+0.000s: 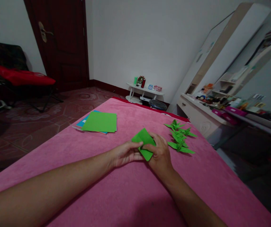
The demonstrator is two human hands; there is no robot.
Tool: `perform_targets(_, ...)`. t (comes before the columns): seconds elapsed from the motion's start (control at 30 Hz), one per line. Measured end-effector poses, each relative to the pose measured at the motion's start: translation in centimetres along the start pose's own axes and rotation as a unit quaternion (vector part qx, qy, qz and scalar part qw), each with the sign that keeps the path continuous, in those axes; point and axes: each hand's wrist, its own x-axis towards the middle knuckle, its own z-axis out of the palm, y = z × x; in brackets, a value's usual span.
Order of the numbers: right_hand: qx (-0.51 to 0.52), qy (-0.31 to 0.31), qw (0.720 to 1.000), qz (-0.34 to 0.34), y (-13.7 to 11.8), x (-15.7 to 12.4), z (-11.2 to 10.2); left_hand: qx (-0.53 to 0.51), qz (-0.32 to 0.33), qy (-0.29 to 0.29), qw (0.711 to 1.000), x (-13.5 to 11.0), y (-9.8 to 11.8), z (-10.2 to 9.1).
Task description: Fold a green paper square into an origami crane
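Note:
A folded piece of green origami paper (144,136) is held between both hands, just above the pink cloth. My left hand (127,154) grips its lower left edge, the thumb on top and the fingers underneath. From the right, my right hand (161,154) holds it too, with a finger or thumb pressed across its face. Part of the paper is hidden by the fingers. To the right lie several folded green paper cranes (179,136) in a cluster. A stack of square paper sheets (99,121), green on top with blue beneath, lies to the left.
The pink cloth (116,195) covers the surface under my hands. Beyond it stand a small white table (145,88) with a plant and small objects, and a dark round object (158,104). A cluttered dresser (201,110) is at right, a red chair (21,75) at left.

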Motion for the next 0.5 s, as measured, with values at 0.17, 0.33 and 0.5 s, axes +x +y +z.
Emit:
perform_targets(0.17, 0.007, -0.005, 1.000, 0.025, -0.05, 0.22, -0.01, 0.016, 0.008, 0.012, 1.000, 0.07, -0.09, 0.06)
perform_targets(0.33, 0.012, 0.009, 0.999, 0.051, 0.18, 0.07, 0.02, 0.030, 0.011, 0.000, 1.000, -0.04, -0.06, 0.19)
perform_targets(0.5, 0.008, -0.022, 0.999, 0.046, -0.04, -0.03, -0.20, 0.029, -0.012, -0.017, 0.999, -0.09, -0.05, 0.01)
